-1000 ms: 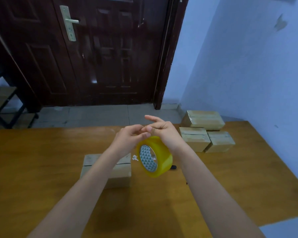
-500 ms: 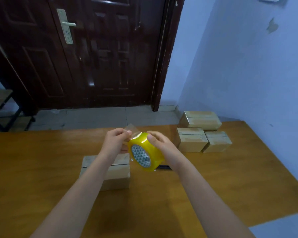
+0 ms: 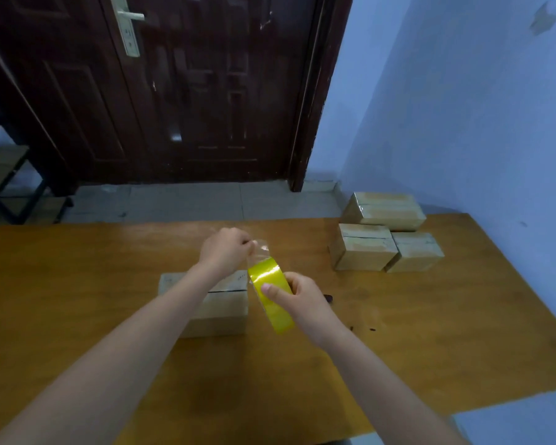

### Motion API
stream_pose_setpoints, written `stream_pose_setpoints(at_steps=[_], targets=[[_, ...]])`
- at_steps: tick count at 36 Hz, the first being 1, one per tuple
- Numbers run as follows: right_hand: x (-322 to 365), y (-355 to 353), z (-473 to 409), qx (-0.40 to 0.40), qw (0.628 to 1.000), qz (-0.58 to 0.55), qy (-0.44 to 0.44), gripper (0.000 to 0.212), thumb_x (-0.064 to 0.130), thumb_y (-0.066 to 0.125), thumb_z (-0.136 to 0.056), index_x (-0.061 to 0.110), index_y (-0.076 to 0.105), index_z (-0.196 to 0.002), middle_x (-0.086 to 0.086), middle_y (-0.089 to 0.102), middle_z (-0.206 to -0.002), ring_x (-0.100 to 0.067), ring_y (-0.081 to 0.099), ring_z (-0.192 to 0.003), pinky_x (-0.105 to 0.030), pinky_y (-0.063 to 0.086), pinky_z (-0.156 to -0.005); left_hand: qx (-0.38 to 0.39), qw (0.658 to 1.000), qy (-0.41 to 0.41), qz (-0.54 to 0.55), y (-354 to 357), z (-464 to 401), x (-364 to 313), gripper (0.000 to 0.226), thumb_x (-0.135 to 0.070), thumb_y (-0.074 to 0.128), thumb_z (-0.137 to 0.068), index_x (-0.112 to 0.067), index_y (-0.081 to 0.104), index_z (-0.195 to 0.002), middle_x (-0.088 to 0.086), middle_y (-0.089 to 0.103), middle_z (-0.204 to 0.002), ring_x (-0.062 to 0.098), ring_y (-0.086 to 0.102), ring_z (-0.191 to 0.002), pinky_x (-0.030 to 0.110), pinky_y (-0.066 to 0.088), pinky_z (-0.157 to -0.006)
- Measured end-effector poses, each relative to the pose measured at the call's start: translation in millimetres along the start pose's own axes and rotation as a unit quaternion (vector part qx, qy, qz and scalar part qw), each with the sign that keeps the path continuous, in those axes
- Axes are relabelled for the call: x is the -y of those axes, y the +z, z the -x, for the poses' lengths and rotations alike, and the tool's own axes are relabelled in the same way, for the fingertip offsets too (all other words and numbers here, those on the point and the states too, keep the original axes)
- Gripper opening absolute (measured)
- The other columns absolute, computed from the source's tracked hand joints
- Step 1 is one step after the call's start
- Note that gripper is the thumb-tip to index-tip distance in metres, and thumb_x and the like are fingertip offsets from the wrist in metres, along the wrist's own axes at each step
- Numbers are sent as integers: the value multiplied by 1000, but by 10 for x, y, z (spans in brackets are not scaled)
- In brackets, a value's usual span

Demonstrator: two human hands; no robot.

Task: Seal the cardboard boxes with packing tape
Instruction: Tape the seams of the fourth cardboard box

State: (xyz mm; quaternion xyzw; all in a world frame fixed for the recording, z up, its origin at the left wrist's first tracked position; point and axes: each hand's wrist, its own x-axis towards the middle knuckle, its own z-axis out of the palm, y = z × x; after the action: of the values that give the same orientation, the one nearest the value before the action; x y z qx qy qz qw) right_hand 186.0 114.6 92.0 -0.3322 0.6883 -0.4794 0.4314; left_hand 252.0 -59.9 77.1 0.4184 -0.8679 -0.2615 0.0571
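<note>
Peeling the free end is the step in hand. Head view: the right hand (image 3: 302, 298) grips the yellow tape roll (image 3: 270, 293) edge-on above the wooden table (image 3: 77, 268); the left hand (image 3: 226, 250) pinches the clear tape end (image 3: 260, 249) just above the roll. The unsealed cardboard box (image 3: 217, 308) lies directly below the left forearm, seam showing. Three further boxes (image 3: 384, 232) stand well apart at the far right. Recommended: draw the strip out straight and taut, keeping it off itself, then lay it centred along the seam.
</note>
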Motion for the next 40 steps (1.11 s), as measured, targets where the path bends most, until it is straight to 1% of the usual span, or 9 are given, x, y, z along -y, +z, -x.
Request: stream_pose_setpoints(at_steps=[8,12,16,19,22,26,30,36,40], targets=[[-322,199,13,-25,983,-45,178,30,37,58,-93,7,58,-90,-9,57,-80,-20,57,-70,-27,44,-63,-26,999,22,-39,262,-61,194,31,-31,45,-98,-17,58,-73,4,62,-77,28,58,-82,31,28,-63],[-458,248,-7,-24,985,-24,172,28,39,58,-92,13,55,-84,-7,56,-76,-19,56,-67,-26,42,-62,-7,997,-2,78,415,-134,366,41,-32,52,-97,-19,43,-59,-1,48,-60,24,47,-65,32,25,-56],[-523,286,-25,-5,978,-40,203,35,42,58,-91,8,58,-91,-9,58,-83,-20,59,-75,-31,45,-69,12,987,-18,159,511,-181,525,32,-34,58,-93,-17,61,-66,-1,57,-62,21,52,-66,31,31,-58],[-590,383,-22,15,975,-19,220,54,48,60,-88,-3,57,-107,-8,60,-91,-21,60,-83,-34,47,-74,17,989,-13,148,577,-167,576,26,-35,59,-93,-22,69,-74,-6,61,-64,20,56,-70,32,35,-62],[-630,451,-41,20,972,-11,233,50,43,59,-91,-2,57,-111,-11,64,-95,-26,64,-89,-38,51,-78,0,994,-4,111,661,-140,616,25,-34,58,-93,-20,73,-78,-10,56,-60,21,54,-71,31,26,-64],[-638,463,-80,16,971,0,240,50,44,59,-90,-3,57,-110,-16,66,-102,-32,65,-99,-45,52,-85,-33,993,22,110,752,-157,712,28,-34,57,-94,-15,74,-82,2,69,-75,25,59,-76,31,29,-67],[-639,449,-107,20,969,1,248,54,45,58,-90,-4,53,-114,-19,65,-105,-33,64,-100,-40,50,-82,-44,993,28,103,784,-168,749,29,-37,55,-95,-16,75,-88,2,71,-82,25,61,-80,32,32,-70],[-677,439,-128,27,965,-14,259,52,44,60,-90,-4,56,-110,-10,62,-95,-30,65,-94,-34,48,-76,-57,996,23,59,782,-140,693,30,-37,54,-96,-17,75,-87,6,72,-83,28,62,-83,31,25,-64],[-678,445,-145,25,966,-18,258,37,42,59,-91,6,59,-100,-9,60,-87,-22,61,-81,-30,46,-70,-54,997,23,51,789,-123,685,32,-36,53,-96,-19,70,-75,7,69,-76,29,60,-80,32,23,-65]])
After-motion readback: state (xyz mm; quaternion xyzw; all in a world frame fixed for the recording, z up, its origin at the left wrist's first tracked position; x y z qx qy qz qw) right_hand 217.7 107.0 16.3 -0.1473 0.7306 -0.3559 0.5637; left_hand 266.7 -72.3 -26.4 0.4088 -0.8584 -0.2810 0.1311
